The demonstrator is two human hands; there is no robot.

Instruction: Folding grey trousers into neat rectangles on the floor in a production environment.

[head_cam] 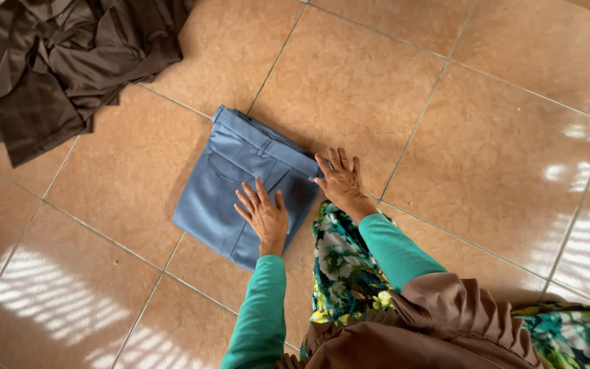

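Under your hands the blue trousers (240, 184) are smooth, matt woven cloth with stitched seams. The floor (486, 157) is glossy glazed tile, mottled tan, throwing back bright window light. The brown heap (56, 55) is cloth with a faint sheen. Your green sleeves (261, 307) look like soft matt knit.

A home: glossy tiled floor (486, 137) with a brown clothes pile (49, 61).

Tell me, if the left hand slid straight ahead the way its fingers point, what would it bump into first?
The left hand lies flat on the folded blue trousers, fingers pointing up and slightly left. Sliding on, it would probably first cross the raised waistband, then reach the bare tan tiled floor.
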